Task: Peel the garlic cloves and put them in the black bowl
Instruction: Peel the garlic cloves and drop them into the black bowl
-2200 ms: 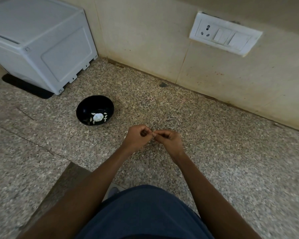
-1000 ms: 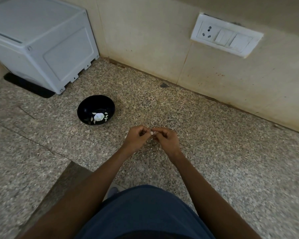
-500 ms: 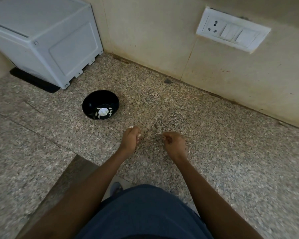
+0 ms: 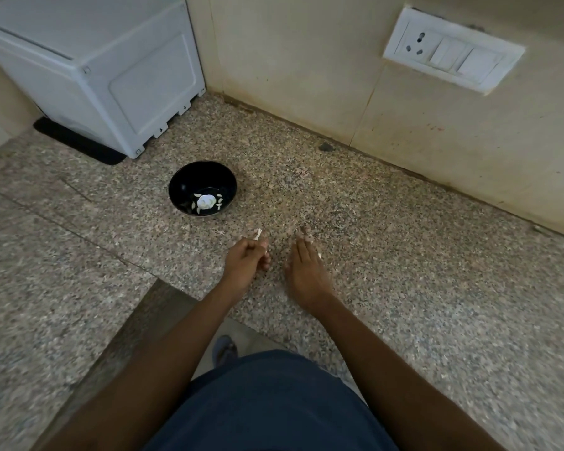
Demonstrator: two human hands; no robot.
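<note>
Single head view, looking forward-down over granite counter toward wall; mid-range.

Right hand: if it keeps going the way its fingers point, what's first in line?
Likely nothing before the wall. The right hand points up the granite counter, well right of the black bowl. Depth unclear.

White appliance, wall switchboard, speckled granite counter.

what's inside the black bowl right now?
The black bowl on the counter shows a round white mark at its bottom, ringed by small pale pieces. Whether those are garlic or a printed pattern cannot be told. The near wall hides part of the floor.
</note>
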